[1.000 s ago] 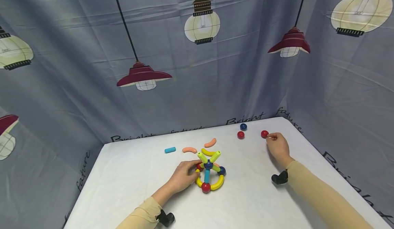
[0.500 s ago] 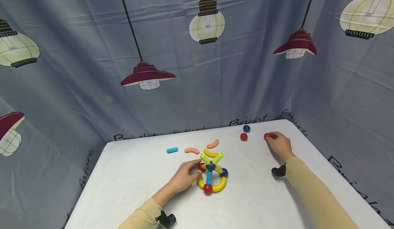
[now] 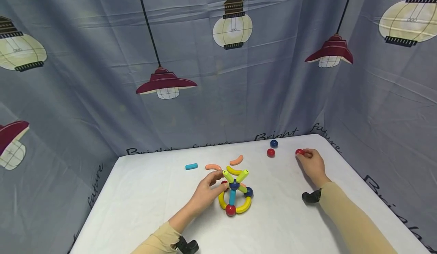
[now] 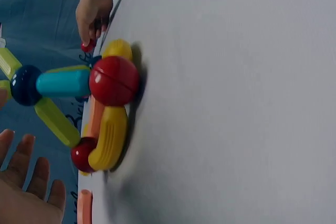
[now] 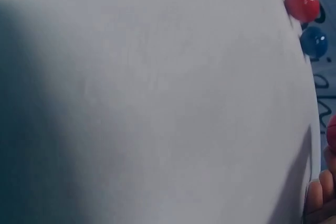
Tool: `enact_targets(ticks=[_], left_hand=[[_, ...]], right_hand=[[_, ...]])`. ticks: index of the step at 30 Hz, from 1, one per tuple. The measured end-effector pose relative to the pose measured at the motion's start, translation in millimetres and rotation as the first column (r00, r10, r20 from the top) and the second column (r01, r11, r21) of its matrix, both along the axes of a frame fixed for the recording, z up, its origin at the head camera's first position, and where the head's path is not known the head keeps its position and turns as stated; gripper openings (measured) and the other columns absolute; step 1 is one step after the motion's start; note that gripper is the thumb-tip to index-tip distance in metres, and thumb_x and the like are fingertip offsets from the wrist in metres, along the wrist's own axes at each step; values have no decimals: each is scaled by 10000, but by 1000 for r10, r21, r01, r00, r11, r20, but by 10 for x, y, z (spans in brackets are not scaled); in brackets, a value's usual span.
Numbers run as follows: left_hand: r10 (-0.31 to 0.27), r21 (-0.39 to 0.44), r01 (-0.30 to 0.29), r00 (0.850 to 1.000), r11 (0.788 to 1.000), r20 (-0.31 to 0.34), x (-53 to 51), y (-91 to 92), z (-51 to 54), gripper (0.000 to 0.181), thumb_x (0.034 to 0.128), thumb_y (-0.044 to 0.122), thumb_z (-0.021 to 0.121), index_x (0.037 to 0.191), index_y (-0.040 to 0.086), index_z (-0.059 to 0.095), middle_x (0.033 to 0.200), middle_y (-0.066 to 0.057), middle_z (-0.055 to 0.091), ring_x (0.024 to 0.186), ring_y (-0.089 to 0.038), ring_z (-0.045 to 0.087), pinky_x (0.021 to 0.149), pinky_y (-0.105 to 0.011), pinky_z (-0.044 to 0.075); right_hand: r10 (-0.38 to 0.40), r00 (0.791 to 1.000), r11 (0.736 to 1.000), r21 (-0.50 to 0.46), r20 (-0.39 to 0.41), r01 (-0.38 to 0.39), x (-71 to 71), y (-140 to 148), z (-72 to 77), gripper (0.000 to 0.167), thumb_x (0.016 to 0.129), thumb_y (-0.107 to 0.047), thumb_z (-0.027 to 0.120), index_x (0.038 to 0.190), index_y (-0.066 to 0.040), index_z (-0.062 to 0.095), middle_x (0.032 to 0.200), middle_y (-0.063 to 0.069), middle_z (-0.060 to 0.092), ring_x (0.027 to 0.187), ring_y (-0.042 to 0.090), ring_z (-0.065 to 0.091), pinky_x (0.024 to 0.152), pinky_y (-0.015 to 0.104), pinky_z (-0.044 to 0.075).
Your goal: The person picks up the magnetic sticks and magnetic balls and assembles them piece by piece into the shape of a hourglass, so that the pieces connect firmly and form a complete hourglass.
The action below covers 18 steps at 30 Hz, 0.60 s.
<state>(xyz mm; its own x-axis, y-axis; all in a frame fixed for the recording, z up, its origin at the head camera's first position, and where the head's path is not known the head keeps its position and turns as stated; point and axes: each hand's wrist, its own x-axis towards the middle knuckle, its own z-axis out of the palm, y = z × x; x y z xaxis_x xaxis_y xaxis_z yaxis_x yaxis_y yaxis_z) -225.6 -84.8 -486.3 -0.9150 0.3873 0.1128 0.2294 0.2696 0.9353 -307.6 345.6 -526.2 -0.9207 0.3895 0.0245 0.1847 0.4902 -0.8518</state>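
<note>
A construction of balls and rods stands on the table. It has a ring of yellow curved rods [image 3: 243, 207], a red ball [image 3: 230, 210] in front, a blue rod [image 3: 232, 197], and a dark blue ball [image 3: 234, 184] on top with light green rods [image 3: 242, 176] pointing up. At its left side is my left hand [image 3: 207, 190], fingers spread and relaxed, thumb near the top ball; contact is unclear. At the table's back right, my right hand [image 3: 312, 164] pinches a red ball [image 3: 299, 152] between thumb and fingers. Only fingertips and part of that ball [image 5: 332, 132] show in the right wrist view.
Another red ball [image 3: 271, 152] and a dark blue ball [image 3: 274, 143] lie near the back edge. Behind the construction are a blue rod [image 3: 191, 166], orange curved rods [image 3: 236, 160] and a yellow curved rod [image 3: 233, 170]. A grey curtain [image 3: 205, 113] surrounds the white table [image 3: 146, 193].
My right hand has reached the red ball and now pinches it. My left hand has shifted up slightly from the construction's side, its thumb now closer to the top ball. The head view has shifted slightly.
</note>
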Motion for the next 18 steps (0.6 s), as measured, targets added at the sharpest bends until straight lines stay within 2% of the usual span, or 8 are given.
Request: enact_targets(ticks=[5,7,10,13,18], left_hand=[[44,111,-50,998,993,55,35,65,36,503,999,333,672,1408,75,530,1391,-86,582,1331,-298,521,1156,-493,358],[55,150,-66,995,986,78,44,83,53,495,997,329,676,1390,66,529,1371,-94,590,1305,-281,541,1129,-450,404],[53,208,-75,992,975,111,63,104,79,478,997,302,681,1372,51,526,1339,-113,602,1257,-274,570,1059,-412,479],[44,253,-76,990,964,131,79,122,94,463,998,273,683,1362,37,521,1314,-129,607,1213,-265,589,1009,-438,518],[58,278,-99,987,955,153,94,165,110,437,992,255,697,1333,33,536,1267,-126,626,1137,-239,612,976,-497,530]], right_hand=[[30,999,996,-80,-39,-33,5,-70,119,630,1032,-400,596,1474,19,436,1396,238,514,1238,331,512,933,344,502],[70,996,993,-87,-62,-75,6,-138,216,662,1009,-459,622,1456,3,462,1384,221,531,1221,309,522,879,271,493],[161,981,980,-101,-105,-172,24,-295,403,690,974,-498,664,1435,-16,485,1367,209,558,1218,293,523,891,254,459],[273,953,951,-112,-130,-287,56,-506,595,688,951,-496,701,1425,-42,498,1345,182,584,1215,278,532,952,315,458],[432,891,881,-148,-137,-450,126,-927,870,637,916,-466,758,1381,-81,557,1303,136,620,1186,283,569,978,419,491]])
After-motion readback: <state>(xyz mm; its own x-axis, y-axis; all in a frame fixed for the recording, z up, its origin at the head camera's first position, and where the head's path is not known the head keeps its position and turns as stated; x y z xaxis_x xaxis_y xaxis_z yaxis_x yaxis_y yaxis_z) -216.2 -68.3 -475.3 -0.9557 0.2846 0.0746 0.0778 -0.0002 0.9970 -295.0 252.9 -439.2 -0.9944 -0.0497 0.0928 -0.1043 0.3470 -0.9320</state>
